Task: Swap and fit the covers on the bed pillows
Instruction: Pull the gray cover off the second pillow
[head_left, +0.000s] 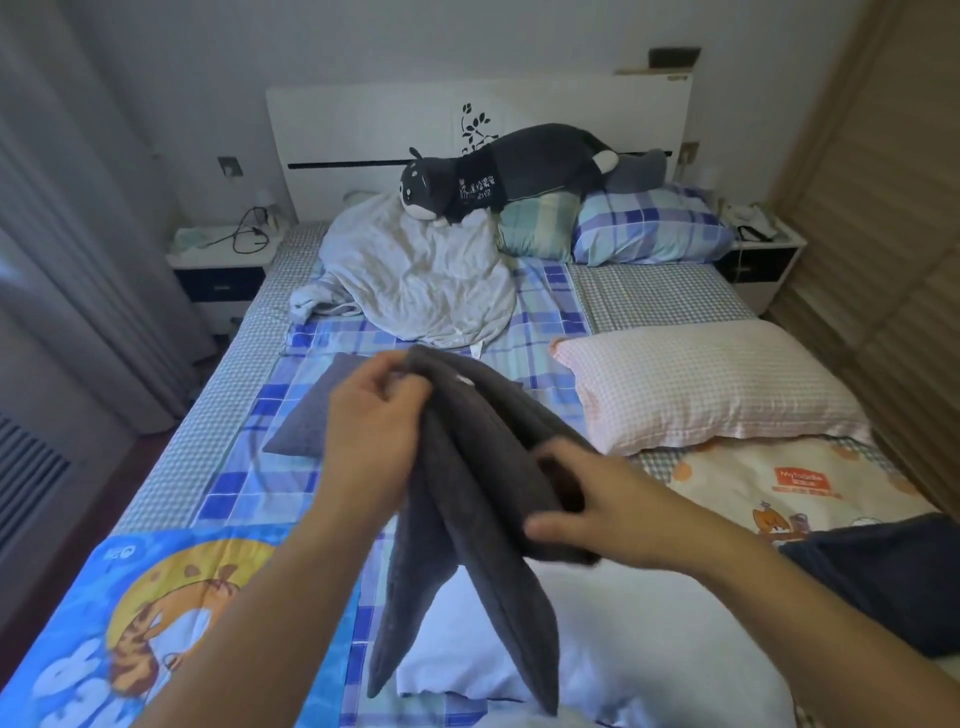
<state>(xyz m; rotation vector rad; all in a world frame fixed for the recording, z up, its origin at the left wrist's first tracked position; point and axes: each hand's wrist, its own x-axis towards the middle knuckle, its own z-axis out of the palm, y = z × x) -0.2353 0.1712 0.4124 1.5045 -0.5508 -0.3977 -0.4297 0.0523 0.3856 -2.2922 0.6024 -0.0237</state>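
Note:
I hold a dark grey pillow cover (470, 499) up over the bed, folded along its length, with two tails hanging down. My left hand (371, 415) pinches its upper far edge. My right hand (597, 512) grips the fold lower down, fingers tucked into the cloth. Under the cover lies a bare white pillow (597, 639). A small grey cushion (317, 410) lies behind my left hand. A pink checked pillow (711, 384) rests to the right. Blue plaid pillows (649, 226) sit by the headboard.
A crumpled white quilt (415, 275) and a dark plush toy (509, 174) lie near the headboard. Cartoon blankets (130, 613) cover the bed's near corners. Nightstands (223, 260) flank the bed, curtains hang at the left, and a wardrobe (883, 208) stands at the right.

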